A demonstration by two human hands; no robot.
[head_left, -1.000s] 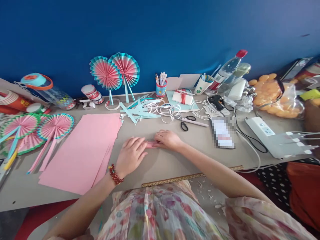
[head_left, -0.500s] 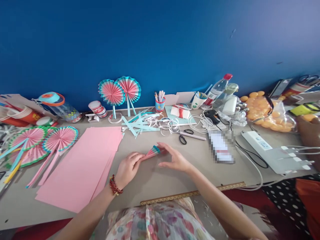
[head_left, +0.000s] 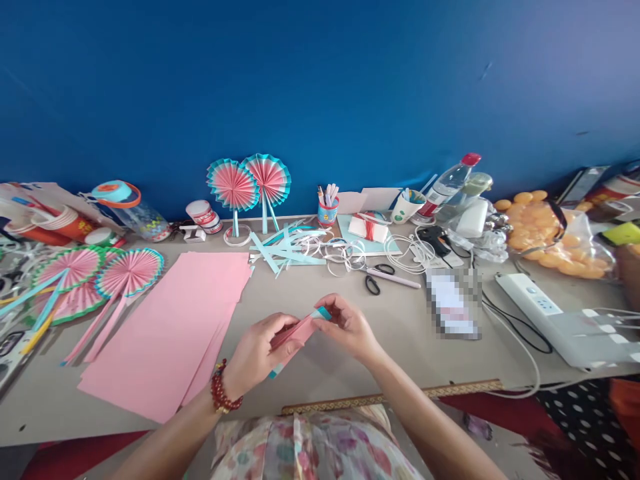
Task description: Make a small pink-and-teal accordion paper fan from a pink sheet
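A narrow stack of pleated paper [head_left: 300, 333], pink with blue ends, is held between my two hands above the table. My left hand [head_left: 260, 350], with a red bead bracelet at its wrist, grips the lower left part between thumb and fingers. At the upper right end, my right hand [head_left: 350, 327] pinches the blue tip. Pink paper sheets [head_left: 160, 327] lie just left of my left hand. Beyond my right hand are scissors [head_left: 375, 280] with black handles and a pale pen-like stick [head_left: 400, 279].
Finished paper fans [head_left: 233, 187] lean on the blue wall. More fans [head_left: 130, 273] lie at the left. Paper strips [head_left: 285, 250] and white cable [head_left: 410, 250] lie at the back. A blurred phone [head_left: 453, 303] and a power strip [head_left: 535, 300] are at the right.
My right hand has closed from an open shape onto the blue end of the pleated paper. The paper now shows as a longer folded stack, its lower blue end below my left hand.
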